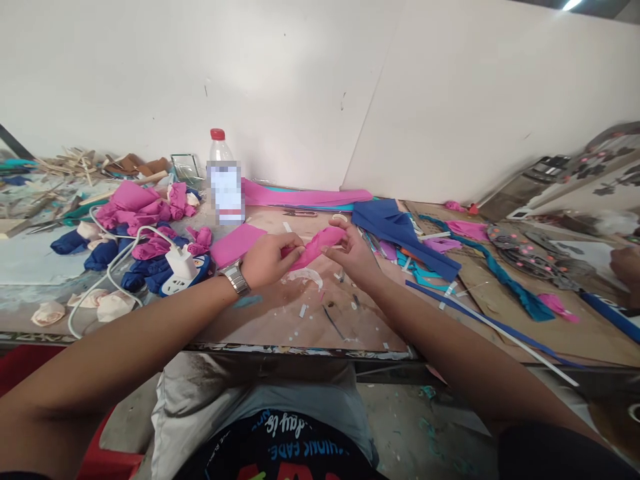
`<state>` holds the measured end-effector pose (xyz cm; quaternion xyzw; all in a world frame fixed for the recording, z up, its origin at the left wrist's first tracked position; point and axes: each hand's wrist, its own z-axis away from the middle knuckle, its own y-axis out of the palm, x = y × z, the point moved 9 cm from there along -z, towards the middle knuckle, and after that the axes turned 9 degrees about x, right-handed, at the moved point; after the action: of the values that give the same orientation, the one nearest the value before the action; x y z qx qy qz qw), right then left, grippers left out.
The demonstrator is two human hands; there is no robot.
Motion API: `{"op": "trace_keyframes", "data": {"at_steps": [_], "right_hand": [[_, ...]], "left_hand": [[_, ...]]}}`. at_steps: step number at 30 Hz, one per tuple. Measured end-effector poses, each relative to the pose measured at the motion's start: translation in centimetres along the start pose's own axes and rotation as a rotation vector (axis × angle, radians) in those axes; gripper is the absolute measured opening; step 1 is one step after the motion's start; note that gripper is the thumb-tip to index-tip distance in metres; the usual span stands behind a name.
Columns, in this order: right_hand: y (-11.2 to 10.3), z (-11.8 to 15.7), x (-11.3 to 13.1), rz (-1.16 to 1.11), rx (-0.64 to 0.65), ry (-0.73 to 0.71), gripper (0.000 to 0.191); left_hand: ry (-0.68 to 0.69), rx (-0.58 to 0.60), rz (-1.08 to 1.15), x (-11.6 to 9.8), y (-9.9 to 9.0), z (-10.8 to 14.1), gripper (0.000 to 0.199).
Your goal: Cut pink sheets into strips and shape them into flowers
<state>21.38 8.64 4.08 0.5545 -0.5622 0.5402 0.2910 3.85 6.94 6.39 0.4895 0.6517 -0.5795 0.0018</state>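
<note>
A twisted strip of pink fabric (pixel 316 247) is stretched between my two hands, just above the table (pixel 280 327). My left hand (pixel 270 259), with a metal watch (pixel 235 277) at its wrist, pinches the strip's left end. At the other end my right hand (pixel 353 252) grips the gathered part between thumb and fingers. Flat pink fabric (pixel 239 244) lies beside my left hand. Blue fabric (pixel 395 227) is spread behind and to the right of my right hand. Small scissors (pixel 300 213) rest behind the strip.
Pink and blue fabric rolls (pixel 133 207) heap at the left, near a power strip (pixel 175 283) with a white cable (pixel 107 267). A red-capped bottle (pixel 223 150) stands at the back. Teal braid (pixel 500 277) lies right. Another person's hand (pixel 625 267) shows at the right edge.
</note>
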Motion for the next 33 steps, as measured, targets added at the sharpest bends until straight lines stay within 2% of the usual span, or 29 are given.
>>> {"op": "trace_keyframes", "data": {"at_steps": [3, 5, 8, 11, 14, 18, 23, 28, 33], "right_hand": [[1.5, 0.2, -2.5, -0.275, 0.082, 0.244, 0.039], [2.9, 1.0, -3.7, -0.385, 0.16, 0.409, 0.034], [4.6, 2.1, -4.5, -0.435, 0.292, 0.565, 0.03], [5.1, 2.8, -5.2, -0.414, 0.327, 0.641, 0.024], [5.2, 3.0, -5.7, -0.403, 0.347, 0.661, 0.022], [5.7, 3.0, -5.6, -0.407, 0.411, 0.611, 0.02], [5.8, 2.9, -5.6, -0.392, 0.438, 0.585, 0.017], [5.8, 2.7, -4.5, -0.428, 0.494, 0.543, 0.027], [6.5, 3.5, -4.6, -0.463, 0.537, 0.622, 0.032]], "left_hand": [[0.017, -0.035, -0.009, 0.0, -0.1, 0.1, 0.025], [0.016, -0.033, -0.059, -0.2, 0.1, 0.2, 0.024], [0.023, -0.011, -0.12, -0.6, 0.6, 0.4, 0.023], [0.032, 0.003, -0.131, -0.8, 0.8, 0.5, 0.023], [0.022, 0.0, -0.142, -0.6, 0.8, 0.4, 0.024], [0.014, -0.003, -0.151, -0.7, 0.6, 0.3, 0.024], [-0.007, 0.011, -0.064, -0.5, 0.4, 0.2, 0.022], [-0.046, 0.009, 0.023, 0.2, 0.1, -0.1, 0.024], [-0.044, 0.002, 0.02, 0.0, 0.1, 0.0, 0.025]]}}
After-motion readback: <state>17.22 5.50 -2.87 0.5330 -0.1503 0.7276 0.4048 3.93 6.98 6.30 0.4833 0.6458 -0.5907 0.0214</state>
